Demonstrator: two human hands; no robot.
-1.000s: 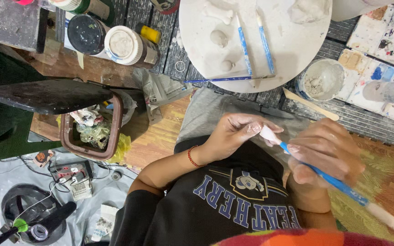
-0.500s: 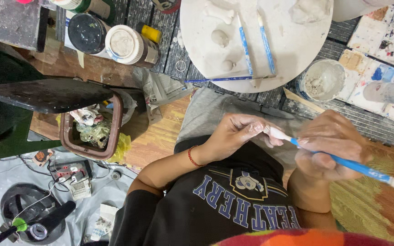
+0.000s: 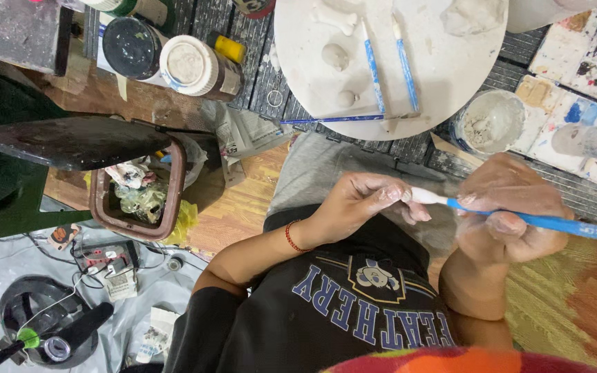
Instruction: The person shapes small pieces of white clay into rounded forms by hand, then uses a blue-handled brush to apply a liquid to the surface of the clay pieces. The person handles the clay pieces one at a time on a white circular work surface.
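Blue-handled brush (image 3: 519,220) lying nearly level above the lap, long axis left–right. Right hand (image 3: 509,214) clasps the handle; left hand (image 3: 361,200) pinches the white tip, fingertips (image 3: 394,194) pressed together.

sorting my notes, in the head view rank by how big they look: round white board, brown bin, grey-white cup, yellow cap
1. round white board
2. brown bin
3. grey-white cup
4. yellow cap
The bin sits lower, on the floor, so its true size is unsure.

A dark slatted bench (image 3: 257,62) carries a round white board (image 3: 443,76), two jars (image 3: 167,59), and a clay-smeared cup (image 3: 490,122).
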